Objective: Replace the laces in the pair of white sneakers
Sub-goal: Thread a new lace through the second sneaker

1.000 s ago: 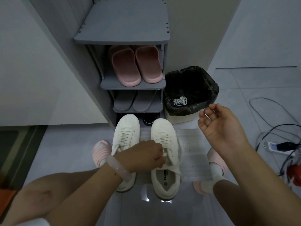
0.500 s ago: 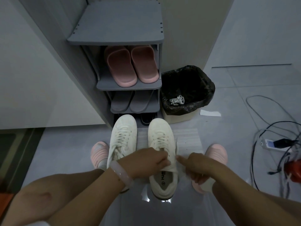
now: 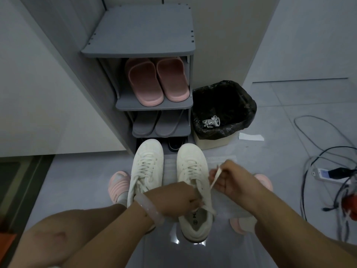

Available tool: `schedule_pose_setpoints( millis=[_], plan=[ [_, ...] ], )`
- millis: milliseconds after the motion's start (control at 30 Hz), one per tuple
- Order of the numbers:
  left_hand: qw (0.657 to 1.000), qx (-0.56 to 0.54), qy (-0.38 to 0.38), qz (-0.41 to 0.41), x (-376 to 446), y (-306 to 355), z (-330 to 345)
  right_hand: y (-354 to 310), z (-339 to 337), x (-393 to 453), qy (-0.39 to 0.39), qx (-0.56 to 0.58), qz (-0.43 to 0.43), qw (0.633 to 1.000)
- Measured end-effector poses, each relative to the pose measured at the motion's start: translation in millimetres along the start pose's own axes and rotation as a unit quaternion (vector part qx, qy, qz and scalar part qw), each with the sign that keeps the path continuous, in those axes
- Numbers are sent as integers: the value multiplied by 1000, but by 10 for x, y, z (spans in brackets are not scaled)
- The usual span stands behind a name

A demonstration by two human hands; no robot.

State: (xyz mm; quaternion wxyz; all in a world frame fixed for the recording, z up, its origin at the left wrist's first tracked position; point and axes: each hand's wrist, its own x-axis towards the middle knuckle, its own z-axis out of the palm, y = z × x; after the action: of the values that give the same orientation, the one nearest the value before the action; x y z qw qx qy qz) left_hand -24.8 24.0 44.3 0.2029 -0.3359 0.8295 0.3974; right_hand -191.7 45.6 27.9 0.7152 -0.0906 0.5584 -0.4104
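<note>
Two white sneakers stand side by side on the grey floor at 6 o'clock of a grey shoe rack. The left hand rests on the right sneaker, fingers curled, pinching its lace near the top eyelets. At 3 o'clock, the right hand pinches the lace end, pulled taut. The left sneaker is laced.

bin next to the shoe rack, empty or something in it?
Not empty. A bundle of white laces lies inside the black-lined bin, near its front edge. Nothing else shows against the dark liner.
</note>
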Motion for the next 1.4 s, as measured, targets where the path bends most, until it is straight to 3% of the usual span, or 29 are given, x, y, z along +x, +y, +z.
schedule_pose_setpoints(
  millis=[67, 133, 200, 267, 367, 400, 467, 500, 533, 633, 700, 767, 867, 967, 1067, 1167, 1400],
  plan=[
    [994, -93, 60, 22, -41, 25, -120, -175, 22, -122, -118, 103, -27, 987],
    [956, -244, 160, 22, -126, 11, -272, -345, 34, -240, -181, 131, -80, 971],
    [873, -380, 305, -15, -210, -113, -395, -501, 9, -329, -175, 139, -141, 965],
    [760, -508, 403, -51, -303, -298, -478, -635, -38, -384, -141, 170, -197, 955],
    [575, -697, 420, -86, -426, -521, -495, -813, -149, -428, -90, 240, -254, 933],
    [544, -715, 426, -109, -471, -582, -474, -863, -189, -441, -78, 248, -270, 927],
    [527, -700, 456, -160, -552, -709, -438, -950, -268, -465, -58, 250, -302, 918],
    [537, -676, 469, -187, -588, -746, -429, -984, -306, -477, -44, 243, -315, 916],
    [574, -631, 475, -216, -625, -770, -420, -1006, -339, -486, -22, 226, -327, 917],
    [792, -332, 415, -301, -674, -779, -346, -969, -360, -480, 99, 79, -363, 923],
    [856, -179, 392, -287, -624, -730, -307, -875, -329, -432, 183, -104, -370, 905],
    [865, -110, 428, -238, -514, -649, -295, -728, -290, -380, 170, -293, -334, 880],
    [868, -144, 452, -149, -335, -428, -285, -438, -236, -281, 42, -457, -252, 852],
    [928, -163, 326, -76, -115, -150, -85, -192, -199, -179, -20, -513, -205, 833],
    [958, -45, 264, -102, 129, -30, 200, -65, -213, -80, -36, -637, -198, 744],
    [948, -28, 281, -148, 238, -29, 318, 44, -265, 9, -26, -674, -189, 714],
    [937, -170, 276, -129, 280, -79, 295, 131, -267, 48, -43, -690, -224, 686]
  ],
)
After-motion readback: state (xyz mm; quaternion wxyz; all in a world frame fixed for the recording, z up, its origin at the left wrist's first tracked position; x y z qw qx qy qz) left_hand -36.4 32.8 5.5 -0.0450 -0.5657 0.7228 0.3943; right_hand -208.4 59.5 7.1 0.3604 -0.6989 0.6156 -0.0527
